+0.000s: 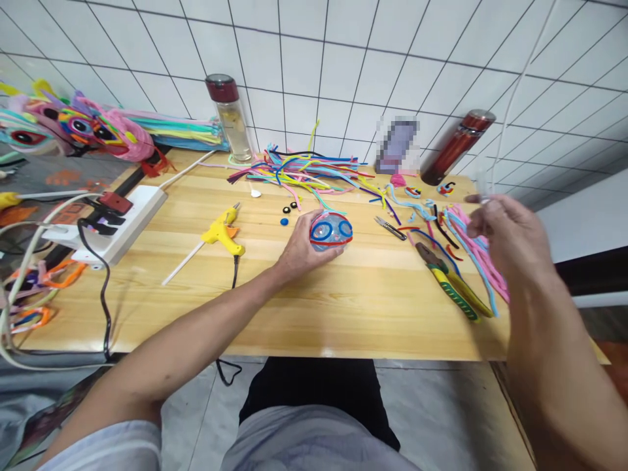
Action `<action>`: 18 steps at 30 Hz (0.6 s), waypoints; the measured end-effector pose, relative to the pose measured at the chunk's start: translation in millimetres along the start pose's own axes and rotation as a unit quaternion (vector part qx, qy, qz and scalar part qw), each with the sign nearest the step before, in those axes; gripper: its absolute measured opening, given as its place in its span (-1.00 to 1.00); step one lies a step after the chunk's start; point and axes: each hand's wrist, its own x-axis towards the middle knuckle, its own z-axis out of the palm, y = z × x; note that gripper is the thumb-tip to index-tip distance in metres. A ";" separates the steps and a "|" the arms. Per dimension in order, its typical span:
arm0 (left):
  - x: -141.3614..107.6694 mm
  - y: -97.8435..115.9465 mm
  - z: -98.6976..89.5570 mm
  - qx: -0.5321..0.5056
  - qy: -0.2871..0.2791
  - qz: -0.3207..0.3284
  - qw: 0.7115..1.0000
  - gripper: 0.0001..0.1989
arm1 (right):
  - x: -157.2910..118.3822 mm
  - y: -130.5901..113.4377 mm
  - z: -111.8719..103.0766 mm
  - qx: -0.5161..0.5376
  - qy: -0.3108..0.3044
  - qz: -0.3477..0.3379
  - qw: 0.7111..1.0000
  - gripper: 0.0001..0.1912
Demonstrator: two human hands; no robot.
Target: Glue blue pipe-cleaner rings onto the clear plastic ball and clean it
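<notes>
Near the middle of the wooden table [343, 314], my left hand [299, 252] is wrapped round a rounded, clear-bluish piece [333, 230] with two blue rings and a red band. My right hand [505, 229] is raised over the right end of the table, beside pink and light-blue pipe cleaners [483, 261]. Its fingers are bent together and blurred; a pale, see-through thing seems to stick up from them, too smeared to name. Small black rings [289, 209] and a blue bead [284, 222] lie left of the held piece.
A yellow glue gun [223, 232] lies left of my hand. Pliers [449, 281] and small snips [390, 227] are on the right. Pipe cleaners [304, 169], a glass bottle [233, 124] and a red flask [456, 147] are at the back; a power strip [127, 226] is left.
</notes>
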 end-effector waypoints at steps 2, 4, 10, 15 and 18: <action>0.8 -0.7 -0.6 0.005 0.011 0.017 1.000 -0.17 | -19.7 -17.4 33.7 0.064 -0.082 -0.027 0.994 -0.76; 1.9 -2.9 -1.0 0.016 0.017 0.038 0.999 -0.18 | -37.9 -26.4 63.8 0.092 -0.175 -0.023 0.980 -0.74; 3.2 -6.6 -0.9 0.025 0.004 0.058 0.998 -0.17 | -71.4 -16.5 113.6 0.025 -0.278 -0.080 0.957 -0.56; 3.8 -4.8 0.2 -0.002 0.016 0.023 1.000 -0.12 | -74.7 1.0 115.3 -0.067 -0.251 -0.168 0.951 -0.65; 4.0 -5.7 1.0 -0.015 0.023 0.006 1.000 -0.12 | -73.5 6.1 113.8 -0.088 -0.253 -0.186 0.945 -0.72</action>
